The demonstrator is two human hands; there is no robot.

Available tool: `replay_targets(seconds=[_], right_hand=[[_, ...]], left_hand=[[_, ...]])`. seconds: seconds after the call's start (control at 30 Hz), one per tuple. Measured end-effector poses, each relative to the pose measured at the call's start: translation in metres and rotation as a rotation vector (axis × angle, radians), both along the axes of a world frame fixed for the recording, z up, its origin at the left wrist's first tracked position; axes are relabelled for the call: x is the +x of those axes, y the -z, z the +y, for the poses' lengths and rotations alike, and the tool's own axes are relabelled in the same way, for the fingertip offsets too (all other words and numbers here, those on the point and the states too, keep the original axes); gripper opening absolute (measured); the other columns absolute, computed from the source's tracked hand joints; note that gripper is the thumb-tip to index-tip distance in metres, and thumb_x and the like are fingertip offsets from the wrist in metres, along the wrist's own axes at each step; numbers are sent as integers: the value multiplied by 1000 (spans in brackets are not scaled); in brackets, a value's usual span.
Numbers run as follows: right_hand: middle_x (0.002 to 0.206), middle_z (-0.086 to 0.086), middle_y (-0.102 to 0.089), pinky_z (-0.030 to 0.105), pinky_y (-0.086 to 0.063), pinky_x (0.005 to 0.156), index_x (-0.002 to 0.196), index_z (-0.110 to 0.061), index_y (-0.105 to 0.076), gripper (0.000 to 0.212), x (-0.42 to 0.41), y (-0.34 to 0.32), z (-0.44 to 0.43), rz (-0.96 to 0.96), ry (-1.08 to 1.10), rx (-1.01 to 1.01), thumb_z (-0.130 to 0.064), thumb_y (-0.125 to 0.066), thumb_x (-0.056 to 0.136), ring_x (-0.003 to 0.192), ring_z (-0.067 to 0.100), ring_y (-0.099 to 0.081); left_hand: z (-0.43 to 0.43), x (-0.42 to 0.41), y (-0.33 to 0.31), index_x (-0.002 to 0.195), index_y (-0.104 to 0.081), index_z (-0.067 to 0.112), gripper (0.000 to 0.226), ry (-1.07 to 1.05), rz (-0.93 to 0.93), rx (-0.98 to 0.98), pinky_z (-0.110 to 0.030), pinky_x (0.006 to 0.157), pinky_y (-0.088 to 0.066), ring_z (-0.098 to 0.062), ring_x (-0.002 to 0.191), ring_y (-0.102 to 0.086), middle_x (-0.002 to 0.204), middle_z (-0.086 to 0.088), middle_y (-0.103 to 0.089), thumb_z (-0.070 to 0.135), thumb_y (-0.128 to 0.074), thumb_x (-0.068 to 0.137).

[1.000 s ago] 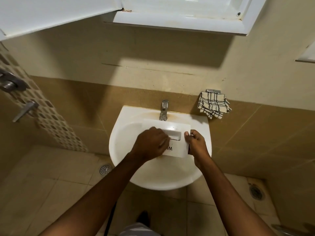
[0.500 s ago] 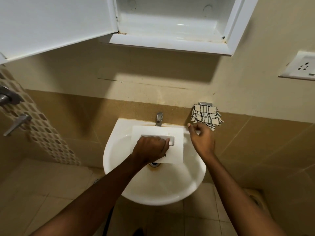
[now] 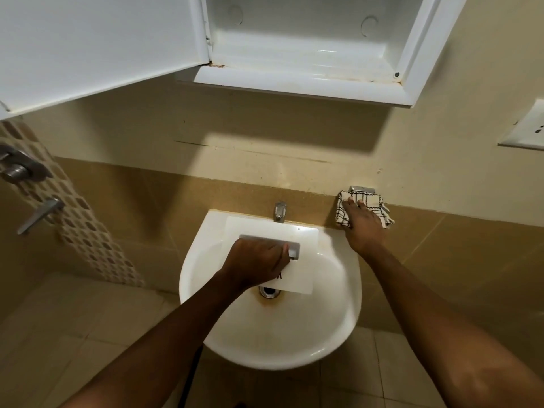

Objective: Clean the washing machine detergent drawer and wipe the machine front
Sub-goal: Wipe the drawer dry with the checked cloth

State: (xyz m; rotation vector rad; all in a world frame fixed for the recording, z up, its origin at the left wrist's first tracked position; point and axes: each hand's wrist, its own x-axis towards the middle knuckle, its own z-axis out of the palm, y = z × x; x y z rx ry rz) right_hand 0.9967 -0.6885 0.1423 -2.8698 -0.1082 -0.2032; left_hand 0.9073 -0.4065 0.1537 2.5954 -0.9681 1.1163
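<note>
1. Detergent drawer (image 3: pixel 300 260): white, with its front panel facing up. I see it held over the back half of the sink (image 3: pixel 338 334), its far edge just below the tap (image 3: pixel 280 211) and its near edge beside the drain (image 3: pixel 269 290). Dark lettering on the panel is mostly hidden under my left hand.
2. Left hand (image 3: pixel 256 265): curled tight, fingers tucked into the drawer's recessed handle slot, gripping it firmly.
3. Right hand (image 3: pixel 363 228): stretched out to the wall, fingers loosely spread and laid flat on the checked cloth (image 3: pixel 379 206). They touch the cloth, but I cannot tell whether they have pinched it.
4. Checked cloth: cream with dark lines, hanging from a small metal holder (image 3: pixel 362 189) on the tiled wall, just right of the sink.
5. Sink: white, wall-mounted, with a rust-brown ring around the drain.
6. Cabinet (image 3: pixel 309 81): white, above the sink, its door (image 3: pixel 97 48) swung open to the left.
7. Socket plate (image 3: pixel 525 128): on the wall at the far right.
</note>
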Motion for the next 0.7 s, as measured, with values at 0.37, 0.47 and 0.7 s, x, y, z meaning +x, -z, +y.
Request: replay_targets(seconds=[0.37, 0.47, 0.7], right_hand=[[80, -14, -68, 29, -51, 65, 124, -9, -65, 34, -37, -32, 36, -285, 242, 1098, -24, -67, 93, 73, 20, -63], [109, 5, -72, 50, -59, 79, 134, -14, -55, 68, -51, -24, 50, -96, 436, 1606, -52, -74, 81, 92, 29, -71], [116, 14, -72, 49, -54, 93, 122, -13, -65, 36, -99, 1, 80, 324, 361, 2355, -37, -53, 98, 106, 33, -67]], left_hand=[[16, 0, 12, 51, -54, 16, 43, -63, 45, -50, -19, 38, -38, -17, 34, -48, 46, 1, -55, 29, -53, 92], [23, 1, 20, 51, -53, 16, 44, -89, 67, -52, -20, 38, -41, -17, 35, -49, 47, 1, -56, 30, -53, 92], [27, -6, 22, 48, -52, 15, 46, -129, 62, -90, -17, 41, -33, -18, 33, -48, 45, 0, -55, 29, -51, 92]])
